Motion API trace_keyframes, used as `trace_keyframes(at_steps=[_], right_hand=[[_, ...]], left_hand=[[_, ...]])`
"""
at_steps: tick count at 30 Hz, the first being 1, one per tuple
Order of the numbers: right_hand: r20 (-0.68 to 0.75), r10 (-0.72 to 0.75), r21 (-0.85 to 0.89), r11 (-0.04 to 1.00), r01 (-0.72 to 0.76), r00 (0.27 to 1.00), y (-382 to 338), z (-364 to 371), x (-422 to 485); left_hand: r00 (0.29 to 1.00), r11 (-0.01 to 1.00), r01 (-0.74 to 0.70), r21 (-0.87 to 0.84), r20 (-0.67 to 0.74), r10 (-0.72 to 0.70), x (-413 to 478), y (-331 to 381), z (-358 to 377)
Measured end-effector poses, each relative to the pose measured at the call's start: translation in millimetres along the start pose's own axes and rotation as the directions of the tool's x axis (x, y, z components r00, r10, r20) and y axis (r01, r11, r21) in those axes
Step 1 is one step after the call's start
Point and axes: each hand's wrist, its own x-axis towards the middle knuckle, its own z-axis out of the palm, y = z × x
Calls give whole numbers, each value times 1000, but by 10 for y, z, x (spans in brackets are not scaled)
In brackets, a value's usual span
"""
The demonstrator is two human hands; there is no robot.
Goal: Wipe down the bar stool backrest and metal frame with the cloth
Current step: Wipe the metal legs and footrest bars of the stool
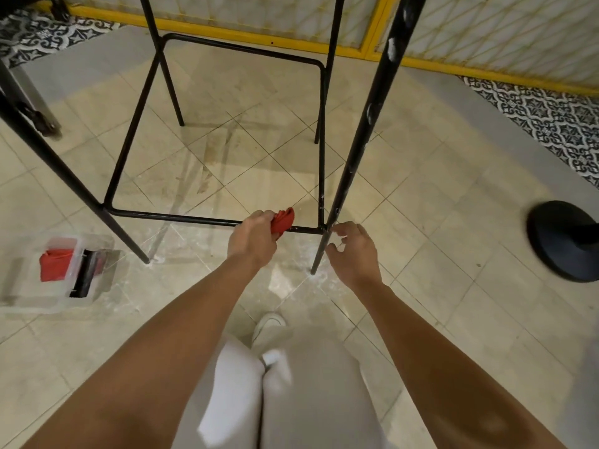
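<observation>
Gripping red cloth (282, 221) on footrest bar (181, 218), plastic bin (61, 270) left

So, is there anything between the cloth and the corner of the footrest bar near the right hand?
Nothing visible. The red cloth in the left hand sits on the footrest bar; the bare stretch to the corner is clear. The right hand is beside the leg.

Black metal frame, red cloth, glossy tiles

The stool frame (207, 219) is thin black painted metal, chipped and specked white on the leg near the right hand (353, 251). The left hand (252, 238) closes around a soft matt red cloth (283, 221). The beige floor tiles (437, 205) look smooth and slightly glossy; the box (19, 280) is clear plastic.
</observation>
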Motion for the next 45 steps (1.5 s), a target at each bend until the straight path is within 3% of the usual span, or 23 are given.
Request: trace_keyframes(at_steps=[6,16,19,25,35,38,41,45], right_hand=[[-23,80,151,986,-76,996,4,-57,65],[7,86,199,976,-86,996,-16,-7,132],[25,111,213,970,-114,993,-12,9,128],[18,68,189,979,-70,998,14,19,110],[31,52,185,981,-57,998,68,-27,147],[37,48,180,982,-53,998,70,-38,130],[46,49,183,981,-57,998,65,-41,130],[50,42,171,984,-50,998,65,-59,139]], left_hand=[[990,992,117,-37,-77,-120,12,177,146],[999,997,-16,-76,38,19,16,270,180],[993,998,-59,-16,98,61,55,184,90],[997,999,44,13,58,-45,77,472,227],[976,980,-200,-11,90,200,40,288,251],[988,991,-136,7,73,135,101,361,231],[1000,994,-19,-104,-2,19,37,535,346],[998,984,-61,-169,-25,58,-16,490,383]])
